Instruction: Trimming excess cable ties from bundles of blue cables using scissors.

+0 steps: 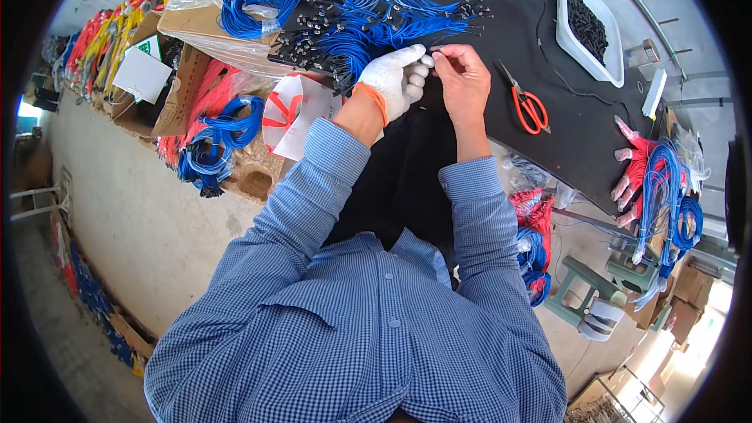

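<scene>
My left hand (pixel 395 82), in a white knit glove with an orange cuff, has its fingers curled in at the table's front edge. Beside it my bare right hand (pixel 464 82) pinches with thumb and forefinger, close to the gloved fingertips. Whatever is between the fingers is too small to make out. Just beyond both hands lies a heap of blue wires (pixel 415 25) with dark and metallic connector ends. To the right of my right hand, scissors (pixel 530 110) with orange-red handles rest on the black table (pixel 501 0).
A white tray (pixel 562 27) of small black parts stands at the far right, near a black cable (pixel 540 39) and a tape roll (pixel 649 52). Plastic-wrapped cardboard (pixel 196 27) and an open carton (pixel 176 94) are at left. Coiled blue wires (pixel 666 196) hang off the right end.
</scene>
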{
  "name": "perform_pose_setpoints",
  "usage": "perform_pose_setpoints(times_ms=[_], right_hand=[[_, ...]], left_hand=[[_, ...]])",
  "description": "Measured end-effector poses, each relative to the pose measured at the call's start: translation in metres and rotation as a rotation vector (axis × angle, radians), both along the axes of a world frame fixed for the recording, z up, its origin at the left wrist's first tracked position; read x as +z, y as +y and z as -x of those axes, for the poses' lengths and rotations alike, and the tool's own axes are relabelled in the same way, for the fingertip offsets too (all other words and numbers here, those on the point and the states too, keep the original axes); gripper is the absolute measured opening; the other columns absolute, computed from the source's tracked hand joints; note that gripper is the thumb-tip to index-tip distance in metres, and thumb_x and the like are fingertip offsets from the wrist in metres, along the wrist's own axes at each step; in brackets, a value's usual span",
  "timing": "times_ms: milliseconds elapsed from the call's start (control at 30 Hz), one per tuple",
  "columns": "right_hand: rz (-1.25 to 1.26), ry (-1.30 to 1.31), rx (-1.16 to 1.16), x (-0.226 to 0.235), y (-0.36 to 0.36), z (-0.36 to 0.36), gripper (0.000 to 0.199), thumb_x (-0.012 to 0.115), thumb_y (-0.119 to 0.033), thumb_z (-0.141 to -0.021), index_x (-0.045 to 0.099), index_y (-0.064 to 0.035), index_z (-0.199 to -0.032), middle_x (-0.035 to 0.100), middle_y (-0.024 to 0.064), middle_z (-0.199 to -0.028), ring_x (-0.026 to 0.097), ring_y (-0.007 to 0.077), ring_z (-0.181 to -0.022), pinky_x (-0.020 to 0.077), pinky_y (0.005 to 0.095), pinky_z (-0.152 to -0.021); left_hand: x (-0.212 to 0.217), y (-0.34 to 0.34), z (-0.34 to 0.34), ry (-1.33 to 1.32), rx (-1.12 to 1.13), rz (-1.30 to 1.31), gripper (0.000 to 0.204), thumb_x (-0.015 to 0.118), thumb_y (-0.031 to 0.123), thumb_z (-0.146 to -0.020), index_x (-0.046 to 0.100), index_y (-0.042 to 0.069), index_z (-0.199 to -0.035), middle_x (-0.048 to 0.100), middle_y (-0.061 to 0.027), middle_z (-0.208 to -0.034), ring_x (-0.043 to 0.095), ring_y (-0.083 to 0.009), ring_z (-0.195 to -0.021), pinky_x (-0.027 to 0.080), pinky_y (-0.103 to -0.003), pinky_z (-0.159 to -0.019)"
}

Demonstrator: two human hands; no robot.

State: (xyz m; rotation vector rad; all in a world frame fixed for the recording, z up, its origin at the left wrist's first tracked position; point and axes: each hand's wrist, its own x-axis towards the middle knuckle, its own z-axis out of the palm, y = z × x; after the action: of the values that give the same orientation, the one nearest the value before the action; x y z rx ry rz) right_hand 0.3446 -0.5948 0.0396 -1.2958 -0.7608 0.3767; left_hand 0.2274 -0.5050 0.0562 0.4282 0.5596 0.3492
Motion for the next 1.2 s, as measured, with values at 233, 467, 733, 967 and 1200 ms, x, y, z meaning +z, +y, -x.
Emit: perform_pose_setpoints(times_ms=[233,467,733,967,1200], right_hand=[[0.009,0.016,0.02,-0.001,0.0,-0.004,0.006,0.074,0.0,-0.092,0.074,-0.0022,-0.097,0.073,-0.0009,-0.085,0.064,0.0037,-0.073,0.0523,0.0215,-0.066],[0.033,0.047,0.048,-0.003,0.0,-0.005,0.007,0.071,0.001,-0.095,0.071,-0.0012,-0.102,0.074,0.0031,-0.09,0.068,0.0092,-0.075,0.0566,0.0247,-0.069],[-0.025,0.115,0.047,-0.002,0.001,-0.004,0.007,0.073,0.001,-0.094,0.071,-0.0026,-0.1,0.073,0.0022,-0.089,0.07,0.0088,-0.077,0.0591,0.0255,-0.068],[0.021,-0.004,0.043,-0.01,-0.002,-0.008,0.008,0.074,0.003,-0.092,0.072,-0.0022,-0.098,0.071,0.0002,-0.088,0.065,0.007,-0.074,0.0541,0.0238,-0.068],[0.033,-0.418,0.049,0.015,-0.014,-0.01,0.012,0.076,0.003,-0.086,0.072,-0.0027,-0.095,0.066,0.0039,-0.087,0.063,0.0124,-0.073,0.0515,0.0272,-0.067]], left_hand=[[0.001,0.002,-0.009,-0.088,0.022,0.167,0.016,0.066,0.018,-0.102,0.062,0.008,-0.091,0.063,-0.0018,-0.079,0.049,-0.0073,-0.056,0.037,-0.019,-0.043],[0.0,0.001,-0.012,-0.075,0.01,0.145,0.017,0.067,0.021,-0.102,0.063,0.009,-0.09,0.063,-0.0016,-0.079,0.05,-0.0073,-0.056,0.039,-0.02,-0.044],[0.014,-0.03,-0.005,0.657,0.198,-0.863,0.033,0.073,0.032,-0.094,0.07,-0.001,-0.099,0.074,-0.0121,-0.081,0.071,-0.0224,-0.067,0.055,-0.034,-0.061],[-0.008,-0.035,-0.003,0.367,0.678,-1.723,0.018,0.068,0.02,-0.096,0.073,0.009,-0.109,0.076,-0.015,-0.095,0.073,-0.0349,-0.083,0.059,-0.042,-0.073],[-0.017,-0.009,-0.004,0.47,0.168,-1.661,0.022,0.06,0.02,-0.099,0.074,0.013,-0.114,0.076,-0.015,-0.102,0.073,-0.035,-0.09,0.059,-0.045,-0.078]])
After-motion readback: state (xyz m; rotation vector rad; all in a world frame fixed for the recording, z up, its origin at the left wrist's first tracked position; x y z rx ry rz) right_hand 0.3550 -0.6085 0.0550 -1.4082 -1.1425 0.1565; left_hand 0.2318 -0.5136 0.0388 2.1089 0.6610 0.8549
